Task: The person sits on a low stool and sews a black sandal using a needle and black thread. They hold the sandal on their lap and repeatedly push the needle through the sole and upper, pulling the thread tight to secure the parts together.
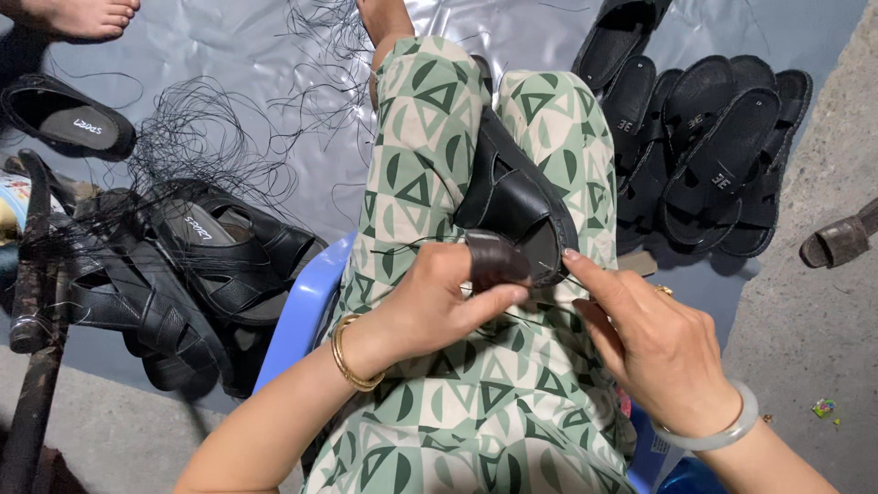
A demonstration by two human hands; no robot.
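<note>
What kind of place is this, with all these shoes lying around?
Probably a small, informal sandal-making workshop on a floor. Piles of black sandals lie on a grey plastic sheet, loose black thread is scattered about, and both hands work on a sandal held on the lap.

Sandal on the lap, piles either side

The sandal (pixel 512 206) lies on the person's lap between the knees, with the left hand (pixel 439 306) at its near end and the right hand (pixel 654 343) just right of it. A sandal heap (pixel 183 274) sits left of the stool (pixel 306 306), tangled thread (pixel 206 133) behind it; stacked sandals (pixel 709 151) lie right.
</note>
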